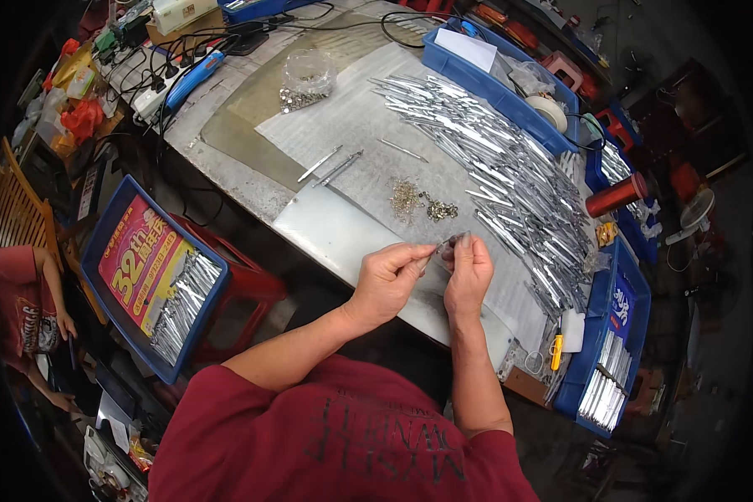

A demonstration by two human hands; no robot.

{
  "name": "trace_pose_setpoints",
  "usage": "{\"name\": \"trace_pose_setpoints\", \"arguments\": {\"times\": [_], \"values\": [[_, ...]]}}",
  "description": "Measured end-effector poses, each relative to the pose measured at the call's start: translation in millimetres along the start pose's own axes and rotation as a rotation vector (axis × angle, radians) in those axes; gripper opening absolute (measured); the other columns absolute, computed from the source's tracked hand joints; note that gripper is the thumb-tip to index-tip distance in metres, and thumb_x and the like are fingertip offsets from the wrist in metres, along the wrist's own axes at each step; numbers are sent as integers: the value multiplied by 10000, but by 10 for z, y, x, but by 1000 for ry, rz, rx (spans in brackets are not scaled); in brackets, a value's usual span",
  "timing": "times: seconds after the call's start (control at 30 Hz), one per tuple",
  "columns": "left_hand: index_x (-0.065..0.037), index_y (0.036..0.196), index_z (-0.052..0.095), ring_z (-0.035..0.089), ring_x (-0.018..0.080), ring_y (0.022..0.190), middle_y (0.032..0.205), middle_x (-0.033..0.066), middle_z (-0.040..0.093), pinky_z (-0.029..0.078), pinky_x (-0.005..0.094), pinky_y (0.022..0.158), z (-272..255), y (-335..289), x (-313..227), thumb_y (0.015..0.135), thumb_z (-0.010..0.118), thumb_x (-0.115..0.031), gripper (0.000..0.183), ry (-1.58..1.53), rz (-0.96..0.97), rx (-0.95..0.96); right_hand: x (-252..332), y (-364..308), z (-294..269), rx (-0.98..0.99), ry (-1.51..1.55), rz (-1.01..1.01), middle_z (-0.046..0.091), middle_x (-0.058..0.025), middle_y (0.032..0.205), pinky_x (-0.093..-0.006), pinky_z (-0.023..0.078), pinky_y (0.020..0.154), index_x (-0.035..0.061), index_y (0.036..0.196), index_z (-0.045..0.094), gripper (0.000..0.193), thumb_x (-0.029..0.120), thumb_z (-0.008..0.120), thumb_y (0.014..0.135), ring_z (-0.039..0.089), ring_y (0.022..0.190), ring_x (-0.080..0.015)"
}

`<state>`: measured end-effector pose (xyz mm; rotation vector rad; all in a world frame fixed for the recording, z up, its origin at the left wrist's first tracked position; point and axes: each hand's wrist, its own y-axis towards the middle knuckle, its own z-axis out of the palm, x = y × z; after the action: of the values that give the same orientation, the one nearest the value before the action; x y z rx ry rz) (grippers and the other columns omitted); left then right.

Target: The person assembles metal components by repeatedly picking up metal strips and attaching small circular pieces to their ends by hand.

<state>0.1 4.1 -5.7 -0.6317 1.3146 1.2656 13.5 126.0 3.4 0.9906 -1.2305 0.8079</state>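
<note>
Two hands meet over the bench [243, 178] near its front edge: the left hand [386, 278] and the right hand [468, 274] both keep a tight fingertip grip, pinching a small grey piece [443, 245] partly hidden by the fingers. A smooth white board [333, 219] runs along that edge, beneath the wrists. Just beyond the hands sit gold-coloured bits [406, 199]. Left of these, open surface surrounds two slim silver rods [320, 164]; rightward, a broad heap of metal strips [510, 171] crowds toward the blue tray [579, 386] at the side.
</note>
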Motion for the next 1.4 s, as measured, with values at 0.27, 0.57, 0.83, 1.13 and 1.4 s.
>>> {"name": "trace_pose_setpoints", "arguments": {"times": [0.27,0.57,0.83,1.13,1.4], "values": [[-11,989,591,467,39,618,749,10,544,371,163,508,-2,-18,15,833,510,-20,176,-27,-14,-6,-2,-21,23,-20,-19,-1,490,13,713,-173,371,579,-7,870,519,96,81,529,831,428,646,-45],[-16,1009,584,441,26,584,738,10,550,358,154,486,11,-19,12,837,505,-24,189,-12,-31,-19,9,-64,-22,7,-10,-4,499,11,677,-192,374,549,-3,811,531,122,112,512,849,431,612,-50],[-17,1017,580,446,23,587,741,8,555,361,154,482,23,-40,18,838,505,-28,194,-77,-102,-15,7,-122,36,-14,-296,-237,508,-50,648,-240,380,498,-4,780,506,108,88,561,799,455,553,-104],[-2,992,587,480,65,638,747,15,548,396,192,532,54,-51,47,826,512,-6,182,141,92,-29,2,-143,41,-8,-384,-269,507,-96,657,-285,391,506,-5,798,498,89,79,512,823,472,550,-172],[-20,1014,582,411,25,537,710,4,528,332,162,450,88,-57,19,839,499,-18,193,-199,-181,5,-22,-186,23,-60,-276,-281,503,-68,643,-261,394,511,-3,807,510,103,97,529,822,464,554,-132]]}}
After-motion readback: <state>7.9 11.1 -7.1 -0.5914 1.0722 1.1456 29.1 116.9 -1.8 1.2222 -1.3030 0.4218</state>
